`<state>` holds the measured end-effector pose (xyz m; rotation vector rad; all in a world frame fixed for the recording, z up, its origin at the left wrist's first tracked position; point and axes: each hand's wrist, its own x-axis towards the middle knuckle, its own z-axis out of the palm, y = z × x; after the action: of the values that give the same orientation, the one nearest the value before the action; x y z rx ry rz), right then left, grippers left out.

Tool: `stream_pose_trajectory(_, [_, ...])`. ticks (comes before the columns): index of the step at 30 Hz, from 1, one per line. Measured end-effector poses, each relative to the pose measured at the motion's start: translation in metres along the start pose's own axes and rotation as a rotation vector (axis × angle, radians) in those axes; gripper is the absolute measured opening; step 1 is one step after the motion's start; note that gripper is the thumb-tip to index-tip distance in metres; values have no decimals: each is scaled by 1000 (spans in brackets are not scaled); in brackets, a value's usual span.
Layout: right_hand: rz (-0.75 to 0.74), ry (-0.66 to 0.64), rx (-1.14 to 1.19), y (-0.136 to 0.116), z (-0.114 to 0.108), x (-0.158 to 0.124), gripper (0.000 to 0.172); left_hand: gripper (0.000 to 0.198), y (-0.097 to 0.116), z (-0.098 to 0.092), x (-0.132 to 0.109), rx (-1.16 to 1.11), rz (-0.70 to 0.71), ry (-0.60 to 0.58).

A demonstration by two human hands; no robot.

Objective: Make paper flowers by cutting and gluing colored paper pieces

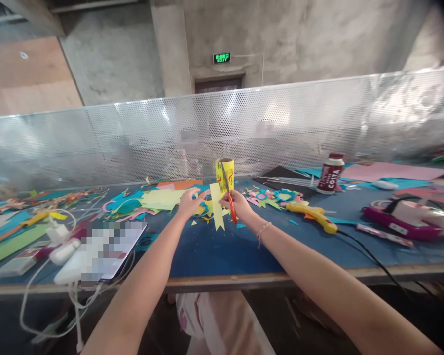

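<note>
A pale yellow paper strip (216, 209) with a notched lower end stands upright between my hands. My right hand (240, 204) is closed around red-handled scissors (232, 207), their blades pointing up and away. Its fingertips also meet the right edge of the strip. My left hand (191, 202) is just left of the strip, thumb and fingers apart, with a small gap to the paper. Behind the strip rises a yellow cylindrical can (225, 170). Light yellow paper sheets (161, 199) lie beside my left hand, and small scraps are scattered below.
On the right are a yellow glue gun (314, 216) with a black cord, a dark red bottle (330, 173) and a purple case (401, 223). A tablet (128, 246) and white cables occupy the left front. A perforated metal screen (140, 135) borders the table's back.
</note>
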<state>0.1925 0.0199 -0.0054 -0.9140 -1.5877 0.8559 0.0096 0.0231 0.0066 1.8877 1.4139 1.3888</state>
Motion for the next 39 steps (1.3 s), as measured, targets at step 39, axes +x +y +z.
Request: stream_pose_trajectory(39, [97, -301, -784, -39, -29, -8, 42, 18, 13, -5, -5, -43, 84, -102])
